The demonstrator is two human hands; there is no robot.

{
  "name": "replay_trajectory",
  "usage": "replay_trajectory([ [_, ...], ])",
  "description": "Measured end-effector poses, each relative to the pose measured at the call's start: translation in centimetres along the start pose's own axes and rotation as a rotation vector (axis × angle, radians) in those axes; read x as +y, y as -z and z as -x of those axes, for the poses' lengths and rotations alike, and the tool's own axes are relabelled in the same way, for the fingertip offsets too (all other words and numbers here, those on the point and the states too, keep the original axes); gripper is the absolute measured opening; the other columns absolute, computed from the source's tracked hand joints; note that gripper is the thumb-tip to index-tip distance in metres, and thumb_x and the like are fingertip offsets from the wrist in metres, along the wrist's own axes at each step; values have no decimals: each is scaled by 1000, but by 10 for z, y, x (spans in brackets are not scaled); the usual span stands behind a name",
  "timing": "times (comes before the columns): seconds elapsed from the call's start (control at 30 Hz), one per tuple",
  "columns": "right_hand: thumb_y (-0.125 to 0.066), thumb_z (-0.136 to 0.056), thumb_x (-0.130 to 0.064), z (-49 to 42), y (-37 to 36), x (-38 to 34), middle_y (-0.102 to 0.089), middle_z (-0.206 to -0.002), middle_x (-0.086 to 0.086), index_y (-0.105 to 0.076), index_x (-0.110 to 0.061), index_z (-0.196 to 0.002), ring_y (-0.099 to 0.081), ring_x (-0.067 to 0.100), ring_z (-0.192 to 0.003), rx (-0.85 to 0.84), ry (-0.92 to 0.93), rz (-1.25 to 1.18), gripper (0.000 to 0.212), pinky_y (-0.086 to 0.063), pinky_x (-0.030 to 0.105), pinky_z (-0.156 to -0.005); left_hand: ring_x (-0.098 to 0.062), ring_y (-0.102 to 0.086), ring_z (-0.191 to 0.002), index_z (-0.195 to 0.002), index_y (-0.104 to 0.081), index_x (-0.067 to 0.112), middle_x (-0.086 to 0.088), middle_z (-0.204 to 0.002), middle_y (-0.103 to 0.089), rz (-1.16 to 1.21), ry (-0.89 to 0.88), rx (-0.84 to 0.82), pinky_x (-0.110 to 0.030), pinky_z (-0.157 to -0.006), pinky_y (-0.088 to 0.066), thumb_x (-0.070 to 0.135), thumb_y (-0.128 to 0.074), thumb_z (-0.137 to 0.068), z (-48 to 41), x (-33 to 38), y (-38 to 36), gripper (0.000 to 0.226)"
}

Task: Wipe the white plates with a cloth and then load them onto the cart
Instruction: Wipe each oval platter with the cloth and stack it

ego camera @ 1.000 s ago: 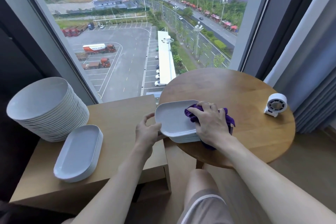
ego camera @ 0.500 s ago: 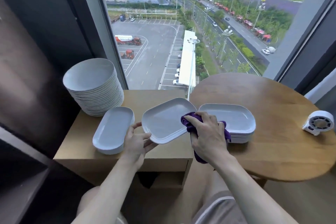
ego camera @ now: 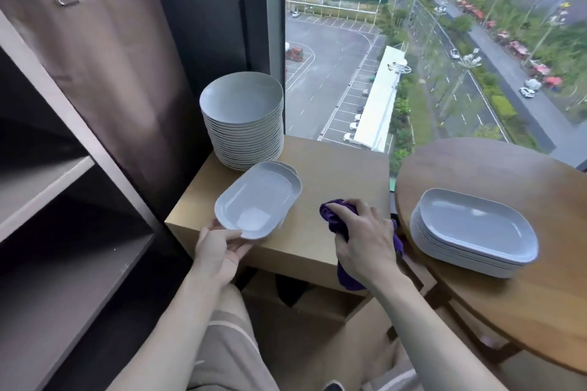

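Holding oval white plate [ego camera: 259,198] by near rim w/ left grip [ego camera: 219,247]: thumb on top edge, fingers under. Poised over low stack [ego camera: 291,170] of same plates on square wooden desk [ego camera: 333,165], offset toward the front, just ahead of tall stack of round plates [ego camera: 244,124]; can't tell if resting on the one below or just above it. Clutching bunched purple cloth [ego camera: 332,216] in right grip [ego camera: 365,241], over desk's front edge, apart from plate. Prob. the set-down step. To do well: level plate first, line up rims w/ the one beneath, lower far end gently, slide fingers out last, so no clack or chip. Mind the round plates behind, near enough to nudge. Keep cloth off the wiped face. Next one likely from oval-plate pile [ego camera: 473,228] on round desk [ego camera: 524,311] at right. Re writing: none readable; no brand, label or mark seen on plates, cloth or desks.
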State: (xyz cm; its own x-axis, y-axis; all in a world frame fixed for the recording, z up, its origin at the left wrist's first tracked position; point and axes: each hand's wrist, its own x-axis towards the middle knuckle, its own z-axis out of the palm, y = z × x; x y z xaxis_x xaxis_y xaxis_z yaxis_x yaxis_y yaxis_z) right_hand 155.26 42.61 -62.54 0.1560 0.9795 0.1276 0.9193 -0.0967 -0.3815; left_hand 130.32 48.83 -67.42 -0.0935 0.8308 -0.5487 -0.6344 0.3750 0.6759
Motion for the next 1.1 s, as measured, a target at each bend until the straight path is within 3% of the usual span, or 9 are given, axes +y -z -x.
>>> replay_trajectory([
  [0.37,-59,-93,-20,1,-11,-10,-50,-143,-6,-56,-40,-139,-43,24,-125,-48,26,32,51,-34,46,-100,-41,-61,-118,-146,-39,6,-18,-138,-54,7,-6,77,-55,-97,-55,-20,-50,-90,-25,0,-6,63],
  [0.57,-60,-92,-20,3,-11,-1,-52,-141,-6,-57,-39,-138,-43,24,-124,-57,10,46,50,-34,47,-100,-24,-63,-104,-119,-43,8,-11,-123,-54,-409,-179,208,-38,-85,-58,-7,-63,-89,-24,-20,-15,39],
  [0.73,-61,-91,-21,3,-13,-2,-52,-139,-6,-57,-40,-137,-44,23,-121,-49,6,40,50,-34,47,-97,-33,-65,-108,-117,-49,10,-12,-119,-61,-643,-215,251,-46,-94,-57,8,-74,-86,-28,-28,-10,40],
  [0.9,-60,-92,-22,7,-13,0,-51,-139,-8,-56,-41,-138,-43,22,-121,-51,2,24,50,-34,46,-98,-23,-63,-99,-111,-53,9,-8,-112,-63,-768,-250,255,-29,-76,-47,14,-80,-84,-33,-26,-12,38],
  [1.1,-59,-92,-20,10,-7,7,-50,-140,-8,-57,-41,-138,-42,22,-124,-46,-35,14,50,-31,44,-98,-31,-67,-103,-112,-52,6,-12,-112,-65,-856,-229,262,-42,-86,-57,22,-84,-82,-37,-21,-12,46],
])
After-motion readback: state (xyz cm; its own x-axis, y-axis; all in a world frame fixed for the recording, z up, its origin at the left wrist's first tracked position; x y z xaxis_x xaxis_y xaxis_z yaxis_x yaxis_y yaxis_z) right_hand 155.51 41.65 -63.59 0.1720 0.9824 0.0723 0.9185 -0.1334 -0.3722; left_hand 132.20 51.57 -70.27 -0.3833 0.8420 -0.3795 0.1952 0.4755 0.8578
